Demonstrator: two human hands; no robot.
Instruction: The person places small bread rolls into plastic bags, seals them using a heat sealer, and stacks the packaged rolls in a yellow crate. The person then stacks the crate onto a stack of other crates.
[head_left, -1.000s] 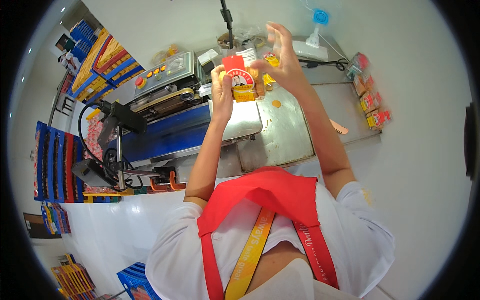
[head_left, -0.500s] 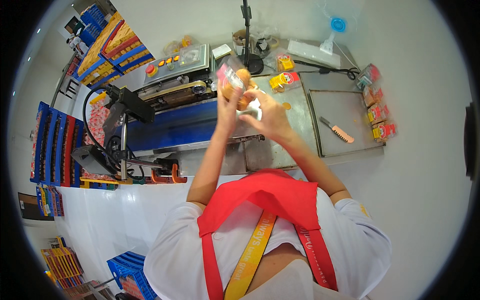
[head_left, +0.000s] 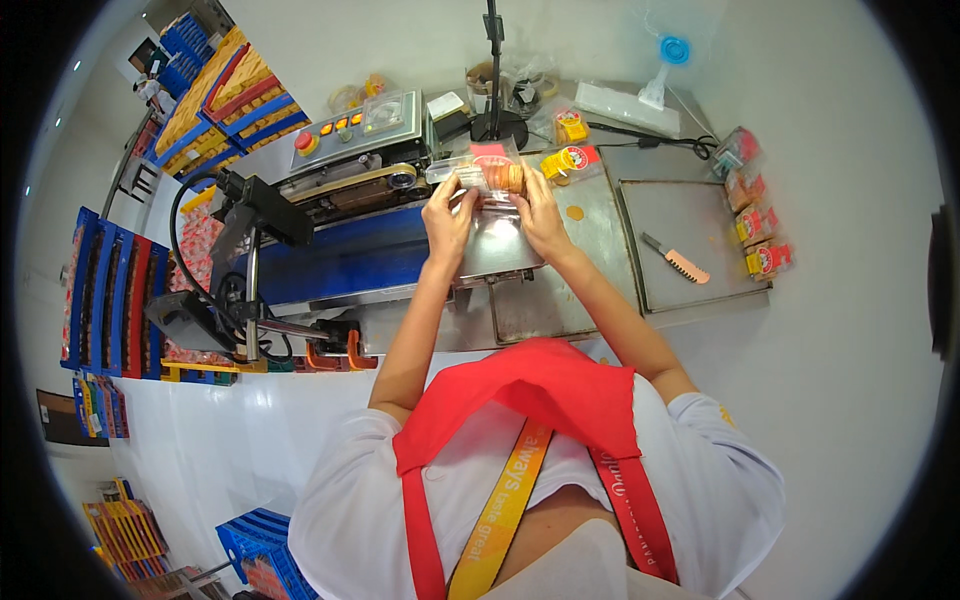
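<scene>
Between my hands is a clear plastic bag of round golden-brown pastries [head_left: 508, 178], lying sideways with a red-and-white patch on its upper side. The fingers of my left hand [head_left: 450, 218] are closed on the bag's loose clear end. At the filled end, my right hand [head_left: 540, 218] grips with its thumb underneath. Both hands are over the bare metal plate [head_left: 500, 243] at the end of the blue conveyor belt [head_left: 350, 255]. Just right of my right hand lies a yellow-and-red packet [head_left: 568, 163]. One loose flat piece [head_left: 575, 213] rests on the metal tabletop nearby.
Behind the belt stands a machine with a control panel [head_left: 365, 125]. A black-armed device [head_left: 270, 215] rises at left. On the right are a metal tray [head_left: 660, 205] with a comb-like, pink-bladed tool [head_left: 688, 266] and several stacked packets [head_left: 757, 225]. A black pole [head_left: 494, 60] stands behind.
The bag was raised and tilted in both hands. It has come down level over the metal plate, and my right hand has moved from beneath it to its right end.
</scene>
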